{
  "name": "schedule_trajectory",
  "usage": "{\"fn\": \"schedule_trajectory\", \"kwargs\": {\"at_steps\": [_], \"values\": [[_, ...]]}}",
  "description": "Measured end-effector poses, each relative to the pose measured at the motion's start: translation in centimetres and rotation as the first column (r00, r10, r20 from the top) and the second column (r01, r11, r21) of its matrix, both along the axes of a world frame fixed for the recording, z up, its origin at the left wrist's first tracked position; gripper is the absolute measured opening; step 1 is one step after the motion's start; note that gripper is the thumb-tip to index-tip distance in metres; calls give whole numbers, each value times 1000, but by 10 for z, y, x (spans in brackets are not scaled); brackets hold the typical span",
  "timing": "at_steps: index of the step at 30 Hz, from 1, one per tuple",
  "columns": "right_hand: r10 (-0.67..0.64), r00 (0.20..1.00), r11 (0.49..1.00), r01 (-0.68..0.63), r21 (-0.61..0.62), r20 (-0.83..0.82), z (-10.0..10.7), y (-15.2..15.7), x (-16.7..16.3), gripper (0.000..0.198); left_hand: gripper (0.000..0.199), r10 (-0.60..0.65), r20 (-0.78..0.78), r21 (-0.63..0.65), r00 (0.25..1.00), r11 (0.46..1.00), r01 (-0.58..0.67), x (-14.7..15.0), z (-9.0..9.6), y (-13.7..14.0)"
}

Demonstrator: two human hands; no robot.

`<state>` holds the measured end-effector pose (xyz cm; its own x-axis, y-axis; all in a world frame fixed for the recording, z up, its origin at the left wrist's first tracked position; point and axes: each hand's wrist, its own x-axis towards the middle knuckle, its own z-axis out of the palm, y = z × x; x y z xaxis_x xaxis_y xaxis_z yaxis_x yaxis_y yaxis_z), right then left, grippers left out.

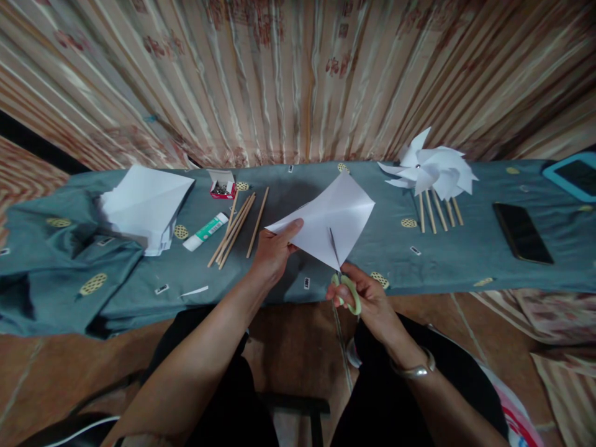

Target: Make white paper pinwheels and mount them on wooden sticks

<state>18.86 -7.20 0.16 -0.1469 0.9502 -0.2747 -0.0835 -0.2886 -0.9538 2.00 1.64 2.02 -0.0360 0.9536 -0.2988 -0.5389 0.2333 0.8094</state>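
Observation:
My left hand (pixel 275 249) pinches the left corner of a white square sheet of paper (pixel 326 214), its thumb lying on top. The sheet is held above the cloth with one corner toward me. In my right hand (pixel 365 292) is a pair of scissors (pixel 347 292) with pale green handles, fingers through the loops. One blade lies over the sheet's near corner, pointing away from me; the other blade is hidden under the paper.
On the green cloth (pixel 288 273) to the left lie stacked white paper (pixel 149 202), a glue stick (pixel 205 231), a small red box of metal pins (pixel 222 186) and several wooden sticks (pixel 237 230). Paper pinwheels (pixel 435 171), a black phone (pixel 521 233) and a blue-framed device (pixel 575 176) lie right.

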Motion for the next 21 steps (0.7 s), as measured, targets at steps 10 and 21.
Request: {"fn": "schedule_trajectory", "kwargs": {"at_steps": [10, 21], "values": [[-27, 1000, 999, 28, -22, 2, -5, 0, 0, 63, 43, -3, -7, -2, 1000, 1000, 3, -1, -2, 1], [22, 999, 998, -24, 51, 42, 8, 2, 0, 47, 39, -23, -14, -18, 1000, 1000, 22, 3, -4, -4]]}}
